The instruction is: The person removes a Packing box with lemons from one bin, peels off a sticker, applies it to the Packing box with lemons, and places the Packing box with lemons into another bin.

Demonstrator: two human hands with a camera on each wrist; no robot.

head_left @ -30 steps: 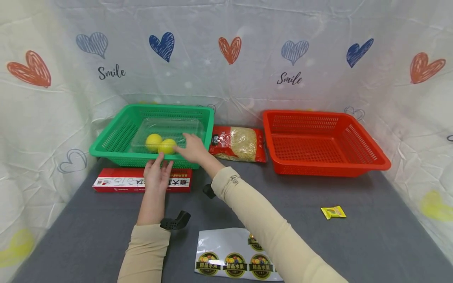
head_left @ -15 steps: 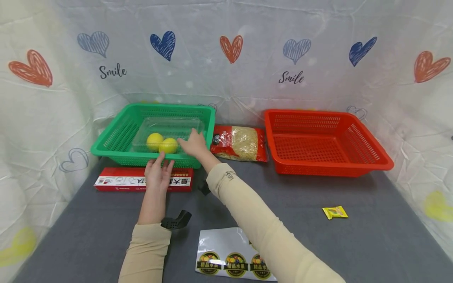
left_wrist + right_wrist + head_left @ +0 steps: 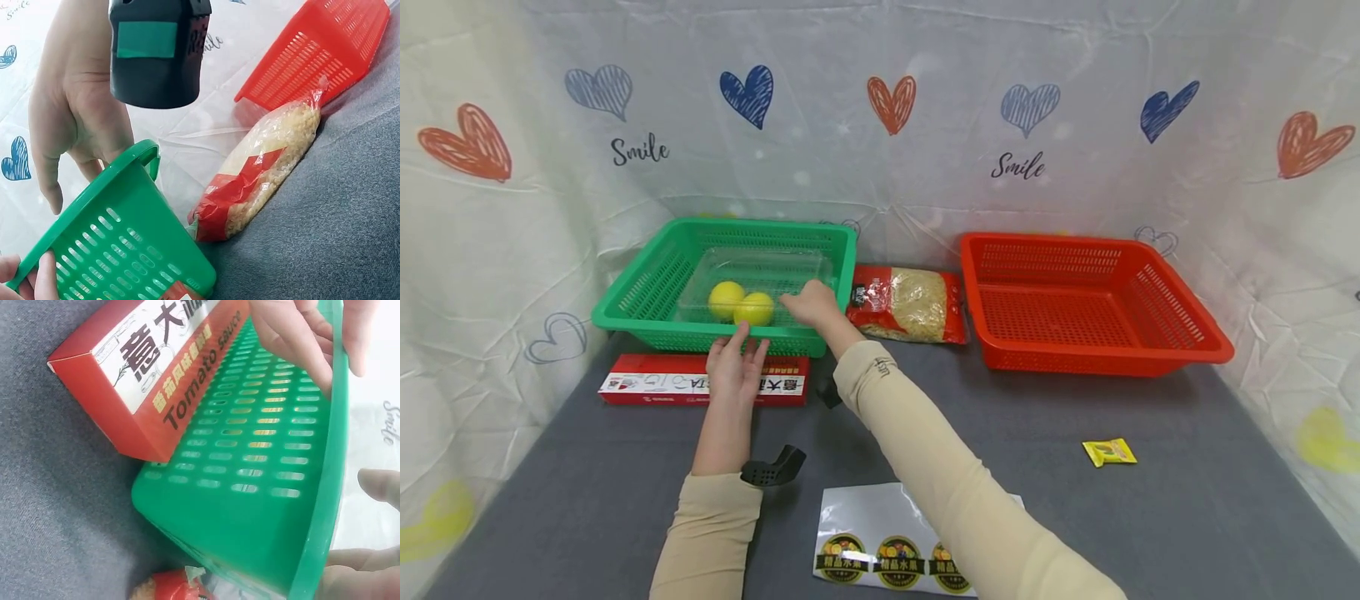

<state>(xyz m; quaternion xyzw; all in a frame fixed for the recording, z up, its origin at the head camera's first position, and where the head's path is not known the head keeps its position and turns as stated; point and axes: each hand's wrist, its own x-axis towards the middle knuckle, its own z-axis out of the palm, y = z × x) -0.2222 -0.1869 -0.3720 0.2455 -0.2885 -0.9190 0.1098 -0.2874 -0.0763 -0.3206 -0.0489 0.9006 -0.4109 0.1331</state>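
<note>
Head view puts both hands in front of me, working at the green basket (image 3: 658, 328), which sits on the grey table (image 3: 1150, 533). I see the left hand (image 3: 733, 367) at its near rim, and both wrist views show how it lies — a thumb on one side of the rim, fingers on the other, pinching it. The right hand (image 3: 812, 304) reaches over the near right part of that basket, beside the clear box (image 3: 775, 271) inside; the rim hides some of its fingers from the left wrist view, so I can't tell how far they are bent or whether they have hold of anything. Two yellow balls (image 3: 726, 301) lie together near the front edge of the clear box, though I can't say for certain that they are in it. Just in front of the green basket is a long red box (image 3: 640, 382), partly behind the left hand. A bag (image 3: 910, 304) lies between the green basket and the red basket (image 3: 1097, 358). Nearer me, a yellow packet (image 3: 1108, 452) rests on the right of the table — and a sheet (image 3: 880, 508) of round labels lies partly under the right sleeve (image 3: 940, 458) in my view.
</note>
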